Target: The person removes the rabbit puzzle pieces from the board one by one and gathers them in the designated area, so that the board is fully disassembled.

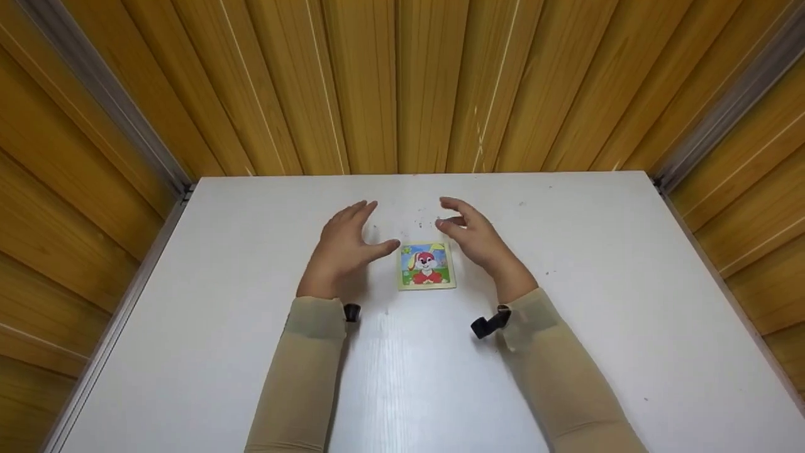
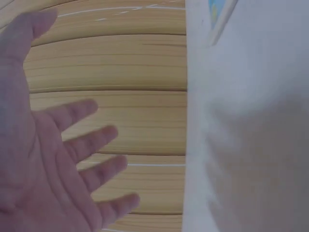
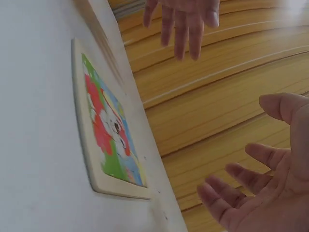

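A small square picture puzzle (image 1: 427,267) in a pale wooden frame lies flat on the white table, showing a red and white rabbit on green and blue. Left of it the left hand (image 1: 348,247) hovers with fingers spread and thumb toward the puzzle, holding nothing. On the other side the right hand (image 1: 479,242) is raised, fingers loosely bent and apart, also empty. In the right wrist view the puzzle (image 3: 113,128) stands out beside the right hand (image 3: 265,183), with the left hand (image 3: 181,24) beyond. The left wrist view has the left palm (image 2: 48,159) and one puzzle corner (image 2: 222,21).
The white table (image 1: 207,283) reaches back to a wall of yellow-brown wood-look panels (image 1: 365,88), with similar panels on both sides. Small dark specks dot the tabletop. Each wrist carries a small black camera mount (image 1: 490,323).
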A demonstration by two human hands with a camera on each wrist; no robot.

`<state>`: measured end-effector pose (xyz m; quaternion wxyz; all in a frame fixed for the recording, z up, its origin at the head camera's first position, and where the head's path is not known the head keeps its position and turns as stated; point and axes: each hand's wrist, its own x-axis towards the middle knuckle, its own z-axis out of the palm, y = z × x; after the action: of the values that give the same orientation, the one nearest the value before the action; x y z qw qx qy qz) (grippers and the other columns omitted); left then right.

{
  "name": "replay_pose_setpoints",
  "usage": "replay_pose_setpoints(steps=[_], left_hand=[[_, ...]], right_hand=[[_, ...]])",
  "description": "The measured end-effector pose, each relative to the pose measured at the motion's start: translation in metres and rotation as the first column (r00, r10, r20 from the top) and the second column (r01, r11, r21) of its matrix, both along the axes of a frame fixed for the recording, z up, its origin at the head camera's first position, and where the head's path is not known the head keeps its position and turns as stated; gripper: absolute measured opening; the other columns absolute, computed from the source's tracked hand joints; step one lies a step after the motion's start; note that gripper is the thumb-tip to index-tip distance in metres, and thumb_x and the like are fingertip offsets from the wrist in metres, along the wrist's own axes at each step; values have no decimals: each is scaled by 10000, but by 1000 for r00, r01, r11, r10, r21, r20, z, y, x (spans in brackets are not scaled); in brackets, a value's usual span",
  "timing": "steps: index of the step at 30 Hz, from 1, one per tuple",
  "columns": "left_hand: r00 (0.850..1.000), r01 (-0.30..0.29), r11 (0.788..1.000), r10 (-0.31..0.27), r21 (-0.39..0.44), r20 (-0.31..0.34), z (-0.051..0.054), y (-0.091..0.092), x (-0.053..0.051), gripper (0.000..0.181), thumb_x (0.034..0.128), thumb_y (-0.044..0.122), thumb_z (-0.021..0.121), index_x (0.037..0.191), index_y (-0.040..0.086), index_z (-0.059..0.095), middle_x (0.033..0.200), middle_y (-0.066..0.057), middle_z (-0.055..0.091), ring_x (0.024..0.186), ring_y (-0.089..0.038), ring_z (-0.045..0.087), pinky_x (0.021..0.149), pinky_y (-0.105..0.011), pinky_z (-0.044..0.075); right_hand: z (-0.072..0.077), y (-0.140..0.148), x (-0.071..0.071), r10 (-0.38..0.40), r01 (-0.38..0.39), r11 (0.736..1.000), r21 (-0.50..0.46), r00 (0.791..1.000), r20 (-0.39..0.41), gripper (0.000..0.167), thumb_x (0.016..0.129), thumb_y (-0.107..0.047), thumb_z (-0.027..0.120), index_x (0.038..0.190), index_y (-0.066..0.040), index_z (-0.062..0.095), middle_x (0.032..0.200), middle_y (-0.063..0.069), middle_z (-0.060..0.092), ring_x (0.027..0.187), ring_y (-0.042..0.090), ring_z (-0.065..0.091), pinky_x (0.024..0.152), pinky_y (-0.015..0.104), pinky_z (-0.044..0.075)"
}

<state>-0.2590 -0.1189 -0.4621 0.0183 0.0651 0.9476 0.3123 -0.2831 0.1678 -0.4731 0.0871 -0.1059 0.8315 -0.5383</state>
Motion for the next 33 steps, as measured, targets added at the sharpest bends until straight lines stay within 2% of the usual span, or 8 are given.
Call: replay_pose_setpoints(steps=[2, 4, 10, 15, 17, 21, 27, 33], left_hand=[[998, 45, 999, -45, -3, 33, -4, 3, -2, 1003, 922, 654, 833, 1753, 239, 455, 1856, -76, 382, 1752, -378, 298, 1438, -688, 164], [995, 84, 996, -82, -30, 53, -9, 7, -4, 996, 917, 636, 854, 1743, 230, 473, 1853, -70, 390, 1757, -373, 289, 1445, -685, 127], [983, 167, 984, -161, -64, 84, -24, 15, -4, 919, 919, 534, 918, 1693, 205, 548, 1797, -40, 485, 1764, -361, 267, 1448, -685, 91], [970, 227, 967, -214, -117, 115, -34, 19, -1, 858, 892, 451, 971, 1625, 160, 632, 1727, -22, 572, 1762, -358, 267, 1436, -714, 79], [968, 238, 961, -223, -142, 116, -35, 19, -1, 829, 884, 437, 983, 1593, 147, 665, 1701, -27, 601, 1753, -364, 285, 1434, -711, 104], [968, 245, 956, -231, -164, 96, -35, 19, 0, 778, 888, 441, 982, 1553, 145, 707, 1684, -39, 621, 1734, -374, 319, 1428, -683, 168], [965, 258, 945, -241, -200, 107, -36, 19, 2, 756, 935, 492, 919, 1578, 165, 690, 1719, -26, 584, 1737, -375, 311, 1432, -650, 196], [971, 230, 956, -214, -181, 103, -38, 21, 5, 725, 940, 466, 925, 1560, 160, 706, 1709, -28, 593, 1720, -366, 338, 1435, -630, 206]], right_hand=[[-5, -6, -1, 21, -19, 999, -29, 999, 41, 647, 1131, -395, 675, 1718, -202, 481, 1774, 117, 479, 1537, 348, 549, 1293, 605, 483], [-10, -10, -2, 38, -37, 999, -15, 998, 53, 631, 1136, -388, 673, 1707, -181, 499, 1736, 122, 521, 1498, 343, 579, 1284, 579, 496], [-24, -20, -4, 95, -97, 995, 38, 995, 42, 554, 1150, -335, 663, 1638, -85, 582, 1648, 128, 621, 1472, 354, 625, 1283, 561, 501], [-37, -24, -1, 138, -142, 986, 84, 989, 55, 479, 1131, -243, 708, 1576, -76, 646, 1515, 148, 687, 1356, 309, 654, 1201, 474, 538], [-40, -24, -1, 142, -146, 982, 120, 989, 47, 463, 1111, -206, 736, 1553, -86, 669, 1458, 139, 699, 1293, 283, 645, 1152, 439, 535], [-44, -29, -3, 173, -161, 961, 226, 984, -32, 443, 1090, -179, 747, 1518, -71, 703, 1416, 139, 681, 1221, 275, 621, 1108, 435, 518], [-47, -37, -3, 231, -193, 908, 371, 971, -59, 474, 1067, -195, 736, 1515, -45, 696, 1443, 160, 606, 1325, 314, 598, 1215, 492, 513], [-44, -41, -1, 254, -206, 890, 407, 965, -68, 433, 1056, -176, 744, 1454, -11, 701, 1432, 195, 617, 1383, 363, 599, 1258, 533, 493]])
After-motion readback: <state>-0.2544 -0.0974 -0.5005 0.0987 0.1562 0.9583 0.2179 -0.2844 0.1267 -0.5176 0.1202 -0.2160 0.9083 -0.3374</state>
